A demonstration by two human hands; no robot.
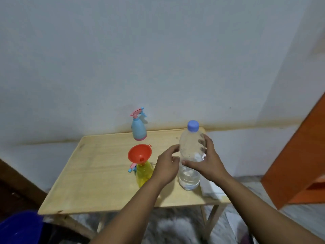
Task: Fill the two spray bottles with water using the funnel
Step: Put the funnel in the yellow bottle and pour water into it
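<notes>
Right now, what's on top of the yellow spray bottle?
An orange funnel sits in the yellow spray bottle neck, tilted. A pink-and-blue trigger piece shows beside it. The left hand covers the bottle's right side.

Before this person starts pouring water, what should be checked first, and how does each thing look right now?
1. Funnel in a spray bottle: ok. The red funnel sits in the neck of the yellow spray bottle, whose spray head appears to lie beside it.
2. Water bottle uncapped: not ok. The blue cap is on the water bottle.
3. Firm hold: ok. The right hand grips the water bottle; the left hand touches its side.
4. Water available: ok, the lower part holds water.
5. Blue spray bottle open: not ok, its spray head is on.
6. Yellow bottle's fill level: cannot tell.
</notes>
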